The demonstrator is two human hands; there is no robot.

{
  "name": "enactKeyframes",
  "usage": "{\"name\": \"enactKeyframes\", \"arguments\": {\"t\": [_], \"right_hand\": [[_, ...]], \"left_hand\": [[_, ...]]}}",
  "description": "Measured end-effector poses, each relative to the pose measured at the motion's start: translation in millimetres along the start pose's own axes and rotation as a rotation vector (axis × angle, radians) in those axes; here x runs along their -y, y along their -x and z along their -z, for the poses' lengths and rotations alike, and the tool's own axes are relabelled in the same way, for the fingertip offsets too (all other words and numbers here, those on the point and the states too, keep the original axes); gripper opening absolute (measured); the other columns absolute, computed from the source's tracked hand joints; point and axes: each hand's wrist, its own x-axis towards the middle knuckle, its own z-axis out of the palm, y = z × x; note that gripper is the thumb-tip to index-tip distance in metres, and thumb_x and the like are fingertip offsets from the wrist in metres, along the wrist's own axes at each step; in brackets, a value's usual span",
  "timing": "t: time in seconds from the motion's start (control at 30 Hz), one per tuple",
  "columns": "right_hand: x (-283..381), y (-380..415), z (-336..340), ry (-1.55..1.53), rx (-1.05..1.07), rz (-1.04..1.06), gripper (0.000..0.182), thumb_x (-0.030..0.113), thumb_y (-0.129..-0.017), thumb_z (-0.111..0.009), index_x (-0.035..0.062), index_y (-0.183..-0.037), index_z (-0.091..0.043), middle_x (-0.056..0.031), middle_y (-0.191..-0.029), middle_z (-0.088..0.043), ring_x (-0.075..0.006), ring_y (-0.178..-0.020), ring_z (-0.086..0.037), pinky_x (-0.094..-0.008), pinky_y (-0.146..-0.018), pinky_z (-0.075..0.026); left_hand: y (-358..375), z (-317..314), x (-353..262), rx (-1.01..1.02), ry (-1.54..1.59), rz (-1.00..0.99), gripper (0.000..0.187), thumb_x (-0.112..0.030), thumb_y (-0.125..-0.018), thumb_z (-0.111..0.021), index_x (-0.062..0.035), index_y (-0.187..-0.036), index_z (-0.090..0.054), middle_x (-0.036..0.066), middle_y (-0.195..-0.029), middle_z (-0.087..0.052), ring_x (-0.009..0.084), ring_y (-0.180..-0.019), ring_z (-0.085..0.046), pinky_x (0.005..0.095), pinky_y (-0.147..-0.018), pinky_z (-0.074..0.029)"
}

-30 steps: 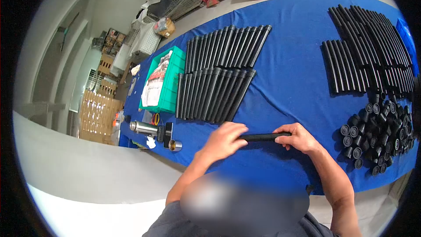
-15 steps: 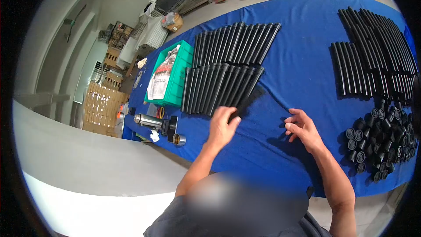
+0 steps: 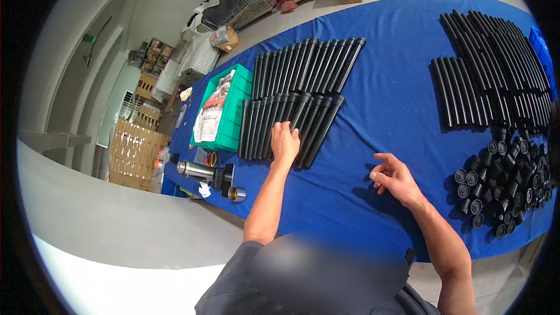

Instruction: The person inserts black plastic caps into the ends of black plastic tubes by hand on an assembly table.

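Note:
Capped black tubes (image 3: 319,131) lie side by side in two slanted rows, with their wider ends pointing away from me. My left hand (image 3: 284,144) is over the middle of the nearer row, its fingers curled down around a black tube. The fingertips are partly hidden from view. My right hand (image 3: 396,179) hovers above the blue cloth with bent, parted fingers and nothing in them. Farther right lies a heap of black end caps (image 3: 496,189), beside the right forearm.
A green crate (image 3: 236,108) with newspaper stands left of the tubes. A steel flask (image 3: 197,170) and a metal cup (image 3: 237,193) are near the left front edge. Rows of plain black tubes (image 3: 464,90) lie at the right on the blue cloth (image 3: 388,99).
My left hand has moved from the near ends of the tubes up onto the nearer row. My right hand has shifted slightly, its fingers drawn closer together. The whole view has tilted a little.

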Motion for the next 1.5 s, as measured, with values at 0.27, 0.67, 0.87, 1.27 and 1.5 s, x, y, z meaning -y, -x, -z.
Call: {"name": "enactKeyframes", "arguments": {"t": [0.27, 0.67, 0.87, 1.27, 1.5], "right_hand": [[4.7, 1.9, -1.6, 0.01, 0.002, -0.011, 0.057, 0.012, -0.093, -0.072, -0.0053, -0.141, -0.045, -0.0093, -0.097, -0.065, -0.0138, -0.078, -0.064, -0.0292, -0.062, -0.056], [3.5, 2.1, -0.7, 0.039, 0.022, -0.002, 0.053, 0.016, -0.094, -0.072, -0.0063, -0.137, -0.05, -0.0095, -0.096, -0.065, -0.0147, -0.079, -0.065, -0.0299, -0.063, -0.057], [-6.1, -1.1, 0.9, 0.069, 0.049, 0.014, 0.052, 0.019, -0.094, -0.073, -0.0066, -0.134, -0.052, -0.0091, -0.096, -0.067, -0.0142, -0.079, -0.065, -0.0296, -0.063, -0.057], [-5.9, 4.7, 3.8, 0.578, 0.306, 0.316, 0.03, 0.031, -0.09, -0.069, 0.002, -0.096, -0.073, -0.0168, -0.087, -0.074, -0.0327, -0.081, -0.071, -0.0435, -0.075, -0.054], [-10.7, 2.2, 1.7, 0.607, 0.299, 0.366, 0.029, 0.029, -0.087, -0.069, 0.0004, -0.092, -0.071, -0.0187, -0.086, -0.073, -0.0347, -0.081, -0.071, -0.0448, -0.074, -0.054]], "left_hand": [[-3.3, 1.5, -6.2, -0.018, -0.064, 0.06, 0.031, -0.012, -0.085, -0.073, 0.0022, -0.111, -0.062, 0.021, -0.105, -0.061, 0.0401, -0.104, -0.06, 0.0486, -0.092, -0.05], [-4.0, 5.1, 0.0, 0.065, -0.072, 0.066, 0.036, -0.017, -0.083, -0.078, -0.0036, -0.111, -0.06, 0.019, -0.108, -0.062, 0.0391, -0.105, -0.061, 0.0498, -0.088, -0.053], [2.7, 13.1, -1.9, -0.092, -0.044, -0.054, 0.041, -0.027, -0.085, -0.078, -0.0025, -0.114, -0.063, 0.02, -0.11, -0.063, 0.0405, -0.106, -0.06, 0.0477, -0.092, -0.049], [-36.7, 1.1, -216.1, 0.094, 0.42, -0.61, 0.04, -0.019, -0.09, -0.071, -0.0005, -0.124, -0.063, 0.02, -0.126, -0.063, 0.0378, -0.119, -0.059, 0.0442, -0.104, -0.046], [-50.2, -44.7, -326.6, 0.221, 0.522, -0.855, 0.045, -0.027, -0.098, -0.063, -0.0036, -0.136, -0.058, 0.024, -0.144, -0.053, 0.0401, -0.135, -0.05, 0.0454, -0.112, -0.041]]}}
